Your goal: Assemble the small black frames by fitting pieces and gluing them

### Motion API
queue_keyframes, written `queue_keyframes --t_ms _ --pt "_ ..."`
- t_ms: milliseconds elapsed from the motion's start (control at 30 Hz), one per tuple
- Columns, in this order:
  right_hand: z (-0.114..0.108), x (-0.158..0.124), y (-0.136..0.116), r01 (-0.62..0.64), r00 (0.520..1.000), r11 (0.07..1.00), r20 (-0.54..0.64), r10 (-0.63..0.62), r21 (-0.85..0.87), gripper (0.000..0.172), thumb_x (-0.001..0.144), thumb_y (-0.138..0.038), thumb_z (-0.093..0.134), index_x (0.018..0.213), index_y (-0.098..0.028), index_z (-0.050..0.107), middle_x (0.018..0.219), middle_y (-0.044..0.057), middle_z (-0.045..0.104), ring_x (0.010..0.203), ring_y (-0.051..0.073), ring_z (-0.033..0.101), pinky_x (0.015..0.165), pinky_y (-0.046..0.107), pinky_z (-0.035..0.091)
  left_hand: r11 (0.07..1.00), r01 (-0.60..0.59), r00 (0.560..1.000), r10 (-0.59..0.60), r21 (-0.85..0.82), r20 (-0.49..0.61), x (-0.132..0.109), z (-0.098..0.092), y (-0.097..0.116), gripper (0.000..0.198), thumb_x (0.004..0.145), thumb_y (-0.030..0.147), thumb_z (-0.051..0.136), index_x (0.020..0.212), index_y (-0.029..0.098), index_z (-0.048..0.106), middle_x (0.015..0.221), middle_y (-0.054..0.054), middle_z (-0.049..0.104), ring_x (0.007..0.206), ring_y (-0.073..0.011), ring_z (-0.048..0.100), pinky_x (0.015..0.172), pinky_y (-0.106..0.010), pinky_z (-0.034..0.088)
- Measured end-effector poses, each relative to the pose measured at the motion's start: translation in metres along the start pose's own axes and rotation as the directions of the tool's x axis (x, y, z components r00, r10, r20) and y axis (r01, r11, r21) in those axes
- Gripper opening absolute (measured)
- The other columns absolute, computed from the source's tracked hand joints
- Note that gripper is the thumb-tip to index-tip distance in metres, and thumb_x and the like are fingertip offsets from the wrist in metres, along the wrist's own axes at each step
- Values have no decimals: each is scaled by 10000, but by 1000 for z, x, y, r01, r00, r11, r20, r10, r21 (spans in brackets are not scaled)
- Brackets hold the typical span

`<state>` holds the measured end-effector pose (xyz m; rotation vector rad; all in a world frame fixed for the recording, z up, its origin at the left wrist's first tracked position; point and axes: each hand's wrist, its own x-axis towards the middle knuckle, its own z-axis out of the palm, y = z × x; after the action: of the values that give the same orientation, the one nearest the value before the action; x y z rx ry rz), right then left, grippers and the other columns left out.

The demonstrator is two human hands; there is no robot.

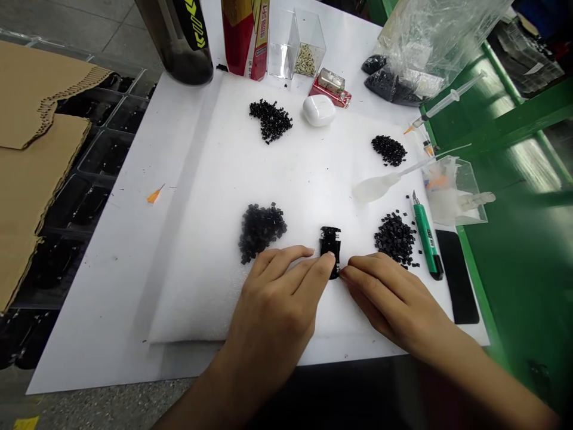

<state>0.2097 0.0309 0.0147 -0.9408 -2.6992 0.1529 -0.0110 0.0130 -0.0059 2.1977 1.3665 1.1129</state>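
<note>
A small black plastic part (330,243) lies on a white foam sheet (201,280), held between my two hands. My left hand (277,298) presses its fingertips against the part's left side. My right hand (389,298) meets the part's lower right end with its fingertips. Close by lie two heaps of small black pieces, one (260,232) beyond my left hand and one (396,239) beyond my right. Two smaller heaps (270,119) (388,150) sit farther back on the foam.
A green utility knife (427,242), a plastic dropper (376,186) and a clear box (452,191) lie right of the foam. Behind stand a white round case (319,110), a bag of black pellets (398,77) and a syringe (443,101). Cardboard (31,179) and black trays (85,179) sit left.
</note>
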Motion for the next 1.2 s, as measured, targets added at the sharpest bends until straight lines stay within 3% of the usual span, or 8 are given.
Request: queue_keyframes --t_ms 133,233,400,533,633,800,1033,1200 --pt "-3 -6 -12 -24 1000 998 -12 23 -53 449 882 24 634 1323 -37 569 1175 191 639 1040 266 595 878 439 554 1000 -8 1000 8 -3 1 -1 -1 0 308 994 19 562 1263 134 657 1073 0 764 1152 -207 647 988 -380 490" --pt "0 -10 -23 -125 991 991 -63 121 -52 494 856 37 671 1336 -45 583 1155 174 658 1059 260 615 916 429 551 1000 -4 1000 4 -13 3 -2 -1 -1 306 994 21 560 1260 135 657 1076 2 763 1158 -207 643 991 -378 486" --pt "-9 0 -34 -269 936 963 -226 269 33 301 887 -20 684 1169 -124 669 1065 95 714 954 166 680 901 290 558 1000 -10 1000 10 -5 5 -4 -1 -1 286 1011 35 539 1257 125 652 1051 -6 764 1149 -208 648 990 -387 487" --pt "-25 35 -30 -319 902 940 -268 339 117 183 921 -92 674 1081 -179 697 1012 42 746 858 123 698 819 232 568 999 -34 999 34 21 6 -5 -1 1 293 1001 16 538 1256 106 647 1083 -37 762 1169 -234 651 972 -414 498" --pt "-25 72 -19 -286 917 934 -222 332 215 134 934 -138 668 1054 -192 697 965 10 749 818 109 696 760 228 556 994 -102 991 98 -42 -93 -5 -3 3 277 951 -26 568 1199 60 656 1061 -85 761 1092 -237 682 888 -400 532" --pt "-3 113 -4 -258 966 908 60 252 329 79 937 -141 635 987 -184 678 917 -6 706 740 98 640 660 229 513 974 -157 944 100 -162 -315 -8 -6 8 257 870 -66 577 1072 53 681 911 -94 752 847 -196 692 733 -371 540" --pt "3 115 -6 -292 950 918 189 247 269 72 973 -149 572 958 -190 629 930 6 640 742 114 575 665 261 476 969 -155 941 86 -192 -326 -8 -4 10 285 845 -79 544 1060 55 676 864 -100 740 748 -179 664 646 -354 524" --pt "3 116 -5 -287 949 921 205 237 264 64 991 -161 550 944 -185 587 925 17 618 746 123 556 678 271 472 971 -141 948 76 -193 -311 -8 -6 10 299 837 -84 530 1057 61 671 859 -97 738 736 -178 650 631 -347 519"
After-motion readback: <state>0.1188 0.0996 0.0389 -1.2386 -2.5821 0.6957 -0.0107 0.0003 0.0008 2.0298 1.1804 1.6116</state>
